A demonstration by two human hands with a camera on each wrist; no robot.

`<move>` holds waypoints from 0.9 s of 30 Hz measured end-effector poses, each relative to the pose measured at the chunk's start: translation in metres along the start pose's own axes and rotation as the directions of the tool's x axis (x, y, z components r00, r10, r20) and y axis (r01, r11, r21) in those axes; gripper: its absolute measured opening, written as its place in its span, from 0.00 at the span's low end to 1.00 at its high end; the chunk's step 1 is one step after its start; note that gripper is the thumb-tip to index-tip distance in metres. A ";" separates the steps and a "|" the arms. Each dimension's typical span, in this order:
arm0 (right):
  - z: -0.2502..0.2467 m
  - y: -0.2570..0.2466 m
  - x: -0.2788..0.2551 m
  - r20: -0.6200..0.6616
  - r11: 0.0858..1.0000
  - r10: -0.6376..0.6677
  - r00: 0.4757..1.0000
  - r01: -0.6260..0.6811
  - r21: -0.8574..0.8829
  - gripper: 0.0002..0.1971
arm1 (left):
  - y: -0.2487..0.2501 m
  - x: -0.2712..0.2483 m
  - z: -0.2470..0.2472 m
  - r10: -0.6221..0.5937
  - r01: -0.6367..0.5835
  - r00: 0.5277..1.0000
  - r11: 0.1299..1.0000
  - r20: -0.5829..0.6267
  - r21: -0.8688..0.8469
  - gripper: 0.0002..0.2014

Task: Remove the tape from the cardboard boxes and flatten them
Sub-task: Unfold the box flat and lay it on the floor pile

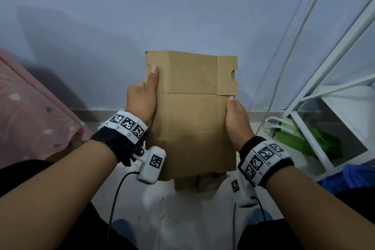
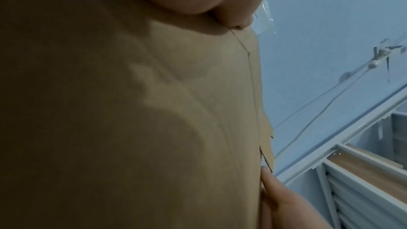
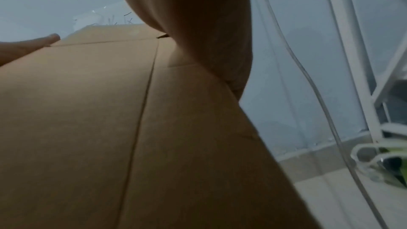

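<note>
I hold a brown cardboard box [image 1: 190,115], pressed flat, upright in front of the wall. My left hand [image 1: 142,99] grips its left edge, thumb laid on the front near a notch. My right hand [image 1: 236,119] grips the right edge, thumb on the front just below the side flap. The fingers behind the card are hidden. In the left wrist view the box [image 2: 176,128] fills the frame and a strip of clear tape [image 2: 267,18] sticks out past its far end. The same tape [image 3: 99,16] shows beyond the box [image 3: 88,128] in the right wrist view.
Another piece of cardboard [image 1: 198,183] lies on the floor below the held box. A pink patterned cloth [image 1: 24,111] is at the left. At the right stand a white metal rack [image 1: 324,95], a green bag [image 1: 308,142] and hanging cables [image 1: 294,46].
</note>
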State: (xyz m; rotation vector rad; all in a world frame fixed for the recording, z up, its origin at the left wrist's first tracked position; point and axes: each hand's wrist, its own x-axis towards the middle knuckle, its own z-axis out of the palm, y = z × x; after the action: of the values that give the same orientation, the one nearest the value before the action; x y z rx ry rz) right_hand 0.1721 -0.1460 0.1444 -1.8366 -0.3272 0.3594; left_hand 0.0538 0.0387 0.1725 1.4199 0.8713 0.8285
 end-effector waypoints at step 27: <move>0.005 -0.004 -0.018 -0.077 0.925 -0.224 0.971 0.188 -0.330 0.28 | -0.009 -0.006 -0.002 0.246 -0.242 0.969 0.928 0.024 0.285 0.19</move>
State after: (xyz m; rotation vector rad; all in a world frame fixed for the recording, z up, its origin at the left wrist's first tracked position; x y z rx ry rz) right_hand 0.1539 -0.1479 0.1481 -2.1079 -0.5204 0.0548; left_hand 0.0493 0.0345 0.1640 1.8069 0.8595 0.9248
